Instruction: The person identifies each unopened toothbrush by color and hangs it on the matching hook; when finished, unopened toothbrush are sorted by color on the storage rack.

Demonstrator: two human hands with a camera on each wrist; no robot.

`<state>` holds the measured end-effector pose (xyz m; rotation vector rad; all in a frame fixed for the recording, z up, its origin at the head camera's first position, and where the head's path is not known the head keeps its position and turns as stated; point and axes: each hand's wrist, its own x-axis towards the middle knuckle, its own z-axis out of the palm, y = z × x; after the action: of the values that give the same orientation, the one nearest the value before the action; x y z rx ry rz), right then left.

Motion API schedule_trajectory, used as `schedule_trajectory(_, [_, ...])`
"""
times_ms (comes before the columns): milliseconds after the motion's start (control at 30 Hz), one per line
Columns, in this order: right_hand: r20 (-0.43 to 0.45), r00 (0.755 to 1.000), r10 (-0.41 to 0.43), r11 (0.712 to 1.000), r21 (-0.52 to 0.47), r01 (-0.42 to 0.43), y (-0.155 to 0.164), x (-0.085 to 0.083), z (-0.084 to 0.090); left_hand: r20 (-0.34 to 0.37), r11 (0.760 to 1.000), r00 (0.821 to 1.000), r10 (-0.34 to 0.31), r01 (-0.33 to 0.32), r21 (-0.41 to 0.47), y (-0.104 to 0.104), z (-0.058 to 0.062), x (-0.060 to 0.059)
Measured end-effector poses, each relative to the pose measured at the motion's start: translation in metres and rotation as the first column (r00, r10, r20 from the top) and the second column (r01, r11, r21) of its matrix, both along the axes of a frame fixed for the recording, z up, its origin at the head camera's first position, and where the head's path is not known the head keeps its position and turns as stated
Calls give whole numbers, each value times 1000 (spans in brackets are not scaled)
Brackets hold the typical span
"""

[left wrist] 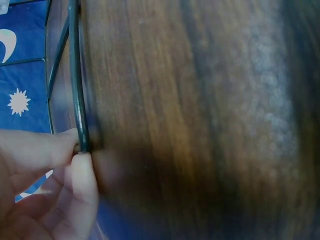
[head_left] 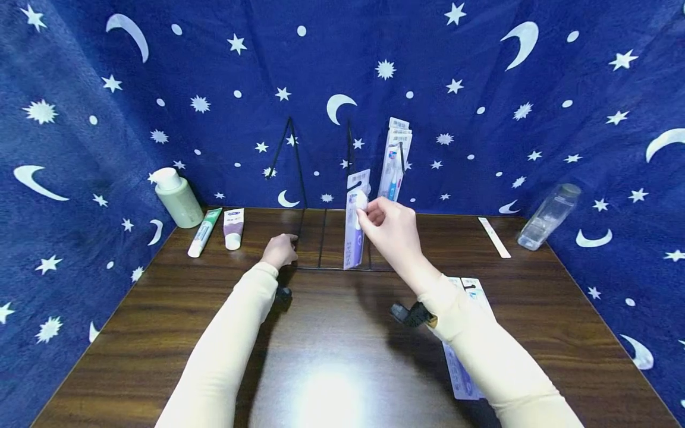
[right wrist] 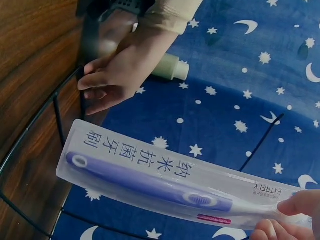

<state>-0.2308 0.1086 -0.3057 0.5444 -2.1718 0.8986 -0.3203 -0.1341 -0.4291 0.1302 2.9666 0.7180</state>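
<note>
A black wire rack [head_left: 326, 268] stands on the wooden table. My left hand [head_left: 280, 251] pinches the rack's corner; in the left wrist view, thumb and fingers close on the end of a rod [left wrist: 77, 95]. My right hand [head_left: 392, 224] pinches a purple toothbrush in a clear blister pack [head_left: 353, 238] by its side, upright at the rack's middle. Lettering and the purple handle [right wrist: 135, 177] show in the right wrist view. Whether its hanging slot is on the hook I cannot tell. Several packaged toothbrushes [head_left: 395, 160] hang on the rack's right hook.
More toothbrush packs [head_left: 461, 362] lie partly under my right forearm. At left stand a green pump bottle [head_left: 179, 199], a toothpaste tube [head_left: 205, 232] and a purple-white tube [head_left: 233, 227]. A clear bottle [head_left: 549, 217] and a white strip [head_left: 494, 237] are at right.
</note>
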Motion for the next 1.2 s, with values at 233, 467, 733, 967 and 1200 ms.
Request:
schedule_trajectory(233, [3,1000,-8,999,44,8,-6,-19,1,-20,1000,1000,11,-11,-8,-2,2,0])
schedule_trajectory(467, [4,1000,-23,997,71,23,-14,-33,5,-54,1000,998,13,-13,-7,-7,1,0])
schedule_trajectory(733, [24,996,-83,985,153,79,-17,-62,6,-35,999,999,32,-32,-7,-7,3,2])
schedule_trajectory(967, [34,990,-138,967,221,127,-16,-90,16,-34,999,999,24,-25,-27,-6,0,-1])
schedule_trajectory(1200, [91,977,-195,959,225,170,-13,-116,20,-7,999,1000,6,-7,-53,1,-3,-3])
